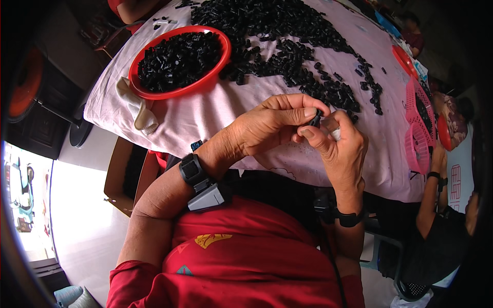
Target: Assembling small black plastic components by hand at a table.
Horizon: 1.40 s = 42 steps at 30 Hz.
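A small black cylindrical part [315, 121] is pinched between the thumb and forefinger of my left hand [267, 124], above the near part of the table. My right hand [345, 149] is closed close beside it, its thumb by the lower end of the part. A white patch [336, 134] shows among the right fingers; whether it is a held piece or a wrap on a finger I cannot tell. Just beyond both hands lies a broad spread of loose black parts [292, 64]. A red basin [226, 57] heaped with such parts stands beyond my left forearm.
A pink cloth [246, 115] covers the table. A crumpled white cloth [138, 110] hangs near its left edge. Pink baskets [417, 143] stand at the right edge, near a co-worker's arms [434, 169]. An open cardboard box [120, 172] sits below on the left.
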{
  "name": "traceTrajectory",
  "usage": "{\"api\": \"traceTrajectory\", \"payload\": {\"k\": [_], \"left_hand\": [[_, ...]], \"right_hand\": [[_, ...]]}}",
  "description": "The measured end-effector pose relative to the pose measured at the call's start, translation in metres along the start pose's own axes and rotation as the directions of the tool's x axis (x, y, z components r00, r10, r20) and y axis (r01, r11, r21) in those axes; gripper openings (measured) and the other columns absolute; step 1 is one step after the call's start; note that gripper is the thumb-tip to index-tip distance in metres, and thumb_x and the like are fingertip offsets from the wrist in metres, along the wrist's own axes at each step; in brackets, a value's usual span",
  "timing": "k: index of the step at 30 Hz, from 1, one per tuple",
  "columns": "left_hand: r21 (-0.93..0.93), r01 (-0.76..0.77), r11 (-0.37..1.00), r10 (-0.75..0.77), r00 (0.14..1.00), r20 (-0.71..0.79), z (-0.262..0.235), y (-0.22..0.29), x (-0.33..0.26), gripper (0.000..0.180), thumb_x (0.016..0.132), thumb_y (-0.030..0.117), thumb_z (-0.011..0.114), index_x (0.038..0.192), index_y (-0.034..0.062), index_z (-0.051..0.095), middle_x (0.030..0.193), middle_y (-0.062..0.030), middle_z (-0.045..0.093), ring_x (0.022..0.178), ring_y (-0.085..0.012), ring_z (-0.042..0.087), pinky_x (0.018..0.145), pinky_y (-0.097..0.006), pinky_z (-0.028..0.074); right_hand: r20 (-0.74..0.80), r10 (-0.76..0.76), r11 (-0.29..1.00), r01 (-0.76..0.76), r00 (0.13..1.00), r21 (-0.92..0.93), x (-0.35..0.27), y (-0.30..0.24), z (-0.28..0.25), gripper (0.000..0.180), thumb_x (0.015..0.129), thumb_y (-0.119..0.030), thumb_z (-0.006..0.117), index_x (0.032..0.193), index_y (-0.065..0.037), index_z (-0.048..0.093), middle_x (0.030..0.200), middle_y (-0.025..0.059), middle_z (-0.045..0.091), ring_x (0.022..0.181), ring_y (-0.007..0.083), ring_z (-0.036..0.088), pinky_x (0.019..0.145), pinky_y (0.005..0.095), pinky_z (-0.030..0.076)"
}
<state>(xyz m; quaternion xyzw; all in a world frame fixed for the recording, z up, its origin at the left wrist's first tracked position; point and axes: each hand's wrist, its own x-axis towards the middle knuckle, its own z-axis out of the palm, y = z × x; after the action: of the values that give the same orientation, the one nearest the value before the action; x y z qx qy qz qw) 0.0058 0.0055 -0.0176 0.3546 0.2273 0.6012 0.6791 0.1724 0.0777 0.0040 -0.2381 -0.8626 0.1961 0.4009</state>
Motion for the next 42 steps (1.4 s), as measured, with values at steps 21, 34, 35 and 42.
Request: {"api": "traceTrajectory", "payload": {"k": [21,34,35,42], "left_hand": [[0.083,0.012,0.996,-0.009,0.999,-0.041,-0.0002,-0.0002,0.0005,0.027,0.096,0.022,0.058,0.116,0.0049,0.061,0.094,0.0003,0.063,0.080,-0.0065,0.056,0.074,-0.024,0.047],[0.072,0.015,0.997,-0.013,0.999,-0.039,-0.0021,-0.0032,0.0009,0.027,0.096,0.022,0.058,0.116,0.0047,0.061,0.097,-0.0003,0.062,0.085,-0.0076,0.057,0.079,-0.027,0.048],[0.075,0.016,0.997,-0.013,0.999,-0.040,-0.0021,-0.0031,0.0011,0.027,0.096,0.022,0.058,0.116,0.0047,0.061,0.098,-0.0005,0.062,0.085,-0.0077,0.057,0.079,-0.026,0.048],[0.042,0.016,0.999,-0.014,0.999,-0.042,0.0002,-0.0006,-0.0001,0.026,0.096,0.022,0.058,0.115,0.0046,0.061,0.098,-0.0013,0.062,0.084,-0.0079,0.057,0.081,-0.026,0.048]], "right_hand": [[0.045,-0.010,0.975,0.020,0.999,-0.223,0.0004,-0.0010,-0.0022,0.066,0.069,-0.069,0.065,0.069,-0.005,0.051,0.057,0.0102,0.056,0.051,0.0292,0.060,0.046,0.0365,0.044],[0.052,-0.008,0.983,0.017,0.999,-0.182,0.0002,0.0018,-0.0001,0.063,0.070,-0.066,0.067,0.067,-0.004,0.052,0.055,0.0093,0.056,0.049,0.0285,0.060,0.045,0.0366,0.045],[0.052,0.000,0.987,0.009,0.999,-0.159,0.0003,0.0014,-0.0004,0.063,0.071,-0.066,0.068,0.068,-0.004,0.054,0.056,0.0092,0.058,0.049,0.0283,0.061,0.045,0.0364,0.045],[0.026,-0.009,0.998,0.011,1.000,-0.065,-0.0013,0.0012,0.0046,0.061,0.071,-0.064,0.069,0.070,-0.005,0.056,0.057,0.0093,0.059,0.051,0.0282,0.062,0.046,0.0362,0.046]]}}
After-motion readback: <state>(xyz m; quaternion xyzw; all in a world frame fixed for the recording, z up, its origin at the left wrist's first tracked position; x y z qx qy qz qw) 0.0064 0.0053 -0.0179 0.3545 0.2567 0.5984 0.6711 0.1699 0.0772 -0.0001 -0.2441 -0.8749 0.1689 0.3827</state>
